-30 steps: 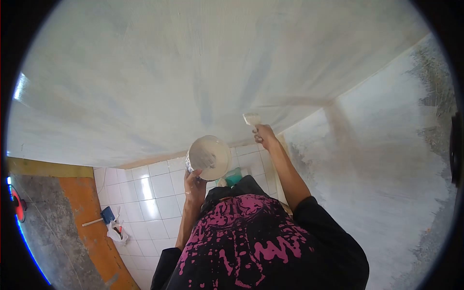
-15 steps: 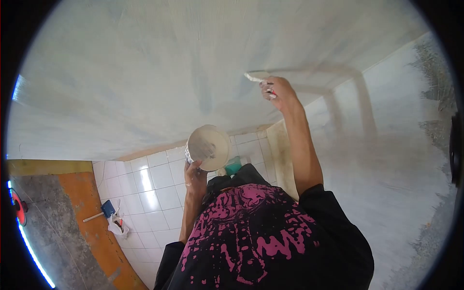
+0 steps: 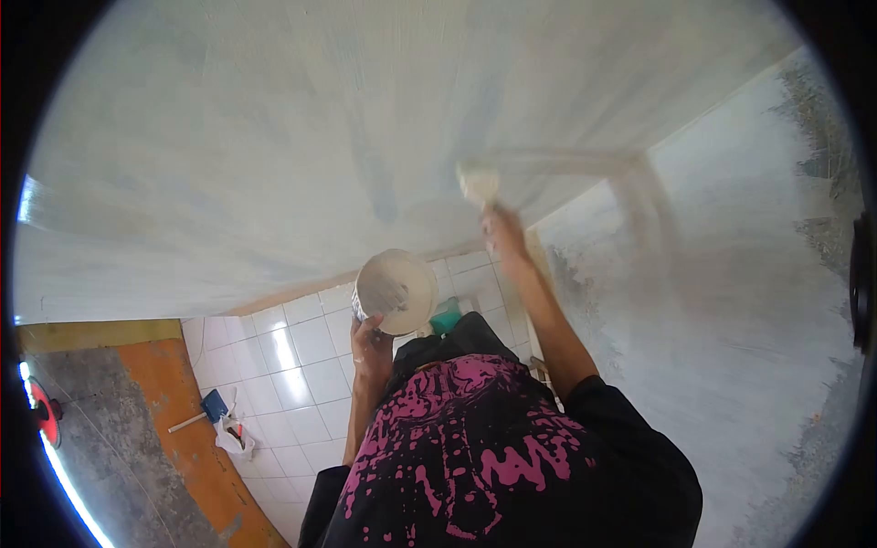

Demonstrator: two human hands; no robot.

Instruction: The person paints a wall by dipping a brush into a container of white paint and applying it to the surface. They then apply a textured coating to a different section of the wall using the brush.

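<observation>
My right hand (image 3: 504,234) is raised and grips a paintbrush (image 3: 478,183) whose white-loaded bristles press against the pale, streaky painted wall (image 3: 301,137); the hand is blurred by motion. My left hand (image 3: 371,343) holds a round paint can (image 3: 396,291) coated in white paint, at chest height, left of the brush arm. My black shirt with pink splatter (image 3: 475,447) fills the lower middle.
White floor tiles (image 3: 292,365) lie below. A blue-headed tool with a pale handle (image 3: 203,412) and a crumpled white bag (image 3: 233,437) rest near an orange strip (image 3: 174,411). A corner joins a patchy painted wall (image 3: 731,301) on the right.
My right hand has come down and slightly left with the brush after swinging up half a second ago. The can in my left hand has barely shifted.
</observation>
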